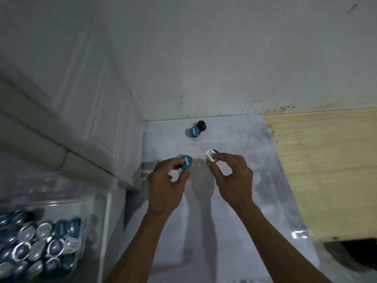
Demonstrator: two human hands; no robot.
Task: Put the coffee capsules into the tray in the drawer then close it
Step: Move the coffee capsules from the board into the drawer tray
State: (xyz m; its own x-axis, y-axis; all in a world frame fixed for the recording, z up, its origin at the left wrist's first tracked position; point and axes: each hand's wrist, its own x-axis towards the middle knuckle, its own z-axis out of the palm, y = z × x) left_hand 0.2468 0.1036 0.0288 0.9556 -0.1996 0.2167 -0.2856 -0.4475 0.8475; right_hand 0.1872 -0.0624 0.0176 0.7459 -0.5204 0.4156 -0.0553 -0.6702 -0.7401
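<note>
The counter (234,211) is a pale, glossy slab with a mottled, marble-like sheen and a rounded far corner, and it butts against a strip of bare, light wood (322,166) on its right side. Behind both runs a grey wall (224,58), scuffed and stained along its foot. The left hand (166,183) pinches a teal capsule (186,162) between thumb and curled fingers; the capsule is a squat round pod with a flat foil lid bearing white lettering, tilted so that the lid faces up and toward the camera, and it sits at the very fingertips rather than in the palm. The right hand (230,177) pinches a white and yellow capsule (211,155) the same way, forefinger over its dark body and thumb beneath, the lid turned leftward toward the other hand. The two held pods are near each other but apart. Farther back on the counter, close to the wall, a second teal capsule (194,131) rests touching a black capsule (201,125) (this one shows its domed plastic body, not its lid). Low at the left, a clear plastic tray (85,203) holds a heap of capsules (40,240), blue and silver lids crowded together and blurred; the tray sits in a white drawer (108,217) that stands open below a panelled white cabinet door (71,94).
</note>
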